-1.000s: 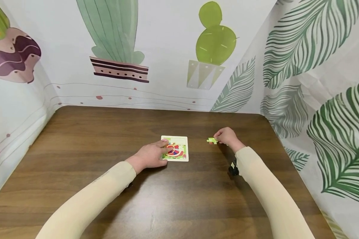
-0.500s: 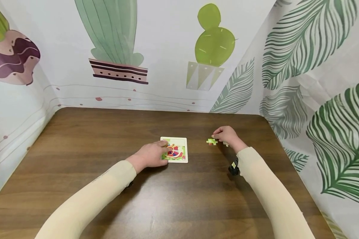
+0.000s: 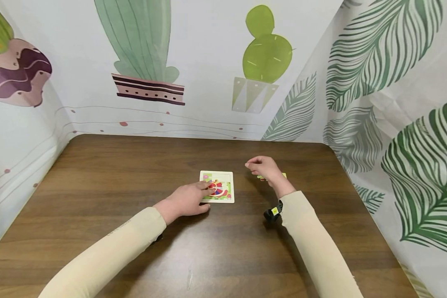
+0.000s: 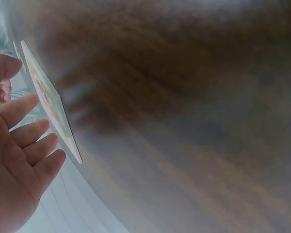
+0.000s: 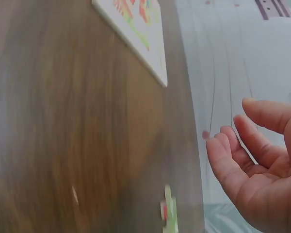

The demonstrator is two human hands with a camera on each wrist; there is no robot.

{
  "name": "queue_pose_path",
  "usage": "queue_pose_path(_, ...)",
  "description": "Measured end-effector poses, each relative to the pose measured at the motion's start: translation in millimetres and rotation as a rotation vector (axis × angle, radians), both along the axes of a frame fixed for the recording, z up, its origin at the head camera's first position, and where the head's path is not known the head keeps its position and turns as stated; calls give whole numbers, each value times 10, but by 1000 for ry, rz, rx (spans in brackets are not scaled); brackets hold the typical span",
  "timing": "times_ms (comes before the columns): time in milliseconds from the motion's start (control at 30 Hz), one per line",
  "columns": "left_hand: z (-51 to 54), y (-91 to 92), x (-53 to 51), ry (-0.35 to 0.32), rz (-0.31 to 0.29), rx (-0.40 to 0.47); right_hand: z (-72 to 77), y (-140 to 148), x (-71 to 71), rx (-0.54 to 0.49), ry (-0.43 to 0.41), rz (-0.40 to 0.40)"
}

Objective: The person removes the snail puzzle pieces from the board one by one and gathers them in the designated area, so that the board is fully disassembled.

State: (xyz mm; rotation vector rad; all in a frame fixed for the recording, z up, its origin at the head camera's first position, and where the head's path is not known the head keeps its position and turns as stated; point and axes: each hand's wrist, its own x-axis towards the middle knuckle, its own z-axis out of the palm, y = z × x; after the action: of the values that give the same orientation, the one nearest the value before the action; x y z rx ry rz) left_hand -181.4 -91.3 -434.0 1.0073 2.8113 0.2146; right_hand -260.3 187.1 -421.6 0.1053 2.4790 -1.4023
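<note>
A small square puzzle board (image 3: 222, 177) with a pale rim and a red, blue and green picture lies flat on the table; its upper part shows a pale bare area. My left hand (image 3: 185, 201) rests over its left side, fingers spread and fairly straight. In the left wrist view the fingers of this hand (image 4: 22, 160) lie along the board (image 4: 54, 109). My right hand (image 3: 265, 169) is above the table right of the board, and in the right wrist view its fingers (image 5: 266, 170) are bent and apart, holding nothing. Green puzzle pieces (image 3: 284, 175) lie partly hidden behind it.
The brown wooden table (image 3: 164, 265) reaches to a patterned cloth wall (image 3: 208, 62) behind and at both sides. A black wrist device (image 3: 272, 213) sits under the right sleeve. Green-and-red puzzle material (image 5: 170, 213) shows at the bottom of the right wrist view.
My right hand has moved left from the loose pieces toward the board. My left hand has shifted slightly down and left, uncovering more of the board's upper left corner.
</note>
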Motion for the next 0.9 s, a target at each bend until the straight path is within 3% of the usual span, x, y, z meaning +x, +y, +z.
queue_pose_path(500,-40,-3,2,-31,-8,-25,-116,-357,66,-255,-25,-75)
queue_pose_path(900,-27,31,9,-80,23,5,-217,-665,132,-339,-101,-70)
